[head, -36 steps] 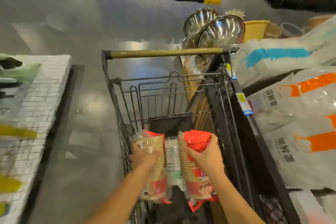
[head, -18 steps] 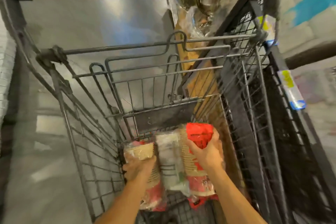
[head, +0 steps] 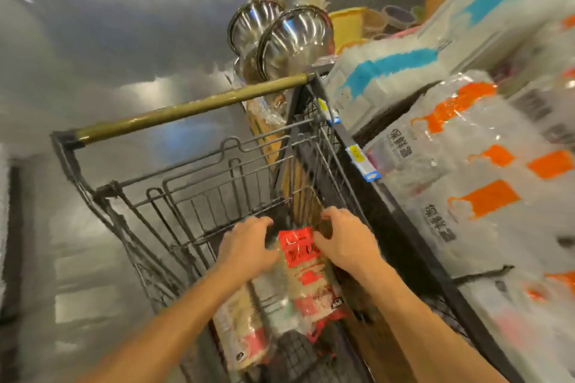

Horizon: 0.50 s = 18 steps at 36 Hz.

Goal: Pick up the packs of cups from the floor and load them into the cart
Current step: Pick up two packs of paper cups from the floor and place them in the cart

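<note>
Since the frame half a second back, both hands have let go of the packs and lifted off them, and the view has pulled away so the whole cart handle shows. The left grip [head: 249, 247] is released, fingers loosely spread above the top end of one pack of cups [head: 241, 333]. The right grip [head: 345, 242] is also released, fingers arched with nothing in them and only the thumb touching the red-topped pack of cups [head: 306, 277]. Both packs lie side by side inside the cart [head: 186, 110], on its wire bottom, nearer its right wall, with their tops toward the handle end. Steel bowls [head: 295, 40] stand beyond the handle's right end. Plastic-wrapped bundles with orange marks [head: 473, 199] are stacked just beside the cart's right wall.
</note>
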Tool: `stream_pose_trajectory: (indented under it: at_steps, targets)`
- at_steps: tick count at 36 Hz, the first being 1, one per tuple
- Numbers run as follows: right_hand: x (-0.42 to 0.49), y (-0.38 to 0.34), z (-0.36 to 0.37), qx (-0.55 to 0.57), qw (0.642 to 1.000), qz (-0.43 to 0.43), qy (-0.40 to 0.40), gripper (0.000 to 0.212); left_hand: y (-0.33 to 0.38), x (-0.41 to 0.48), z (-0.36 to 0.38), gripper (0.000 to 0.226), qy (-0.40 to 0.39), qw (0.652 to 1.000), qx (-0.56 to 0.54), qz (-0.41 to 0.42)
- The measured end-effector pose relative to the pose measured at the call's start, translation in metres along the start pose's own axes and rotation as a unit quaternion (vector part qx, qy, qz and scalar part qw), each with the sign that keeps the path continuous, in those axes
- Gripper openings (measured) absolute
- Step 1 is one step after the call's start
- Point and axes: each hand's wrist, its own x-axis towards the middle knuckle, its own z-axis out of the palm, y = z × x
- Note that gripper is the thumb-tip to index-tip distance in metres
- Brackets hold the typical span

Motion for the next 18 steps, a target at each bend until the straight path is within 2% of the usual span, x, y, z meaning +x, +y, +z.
stream_pose_trajectory:
  at_steps: [6,9,13,18]
  targets:
    - [-0.073,0.015,-0.105,0.011,0.999,0.0,0.052,0.043,0.099,-0.042,-0.084,0.047,0.059,0.97,0.163,0.172]
    - [-0.121,0.034,-0.146,0.0,0.996,0.024,0.083,0.048,0.15,-0.073,-0.105,0.058,0.063,0.952,0.204,0.22]
    - [-0.198,0.072,-0.181,0.02,0.991,0.056,0.122,0.05,0.21,-0.128,-0.105,0.057,0.069,0.935,0.21,0.278]
    - [-0.3,0.119,-0.187,0.031,0.977,0.113,0.176,0.048,0.268,-0.207,-0.075,0.055,0.045,0.915,0.208,0.342]
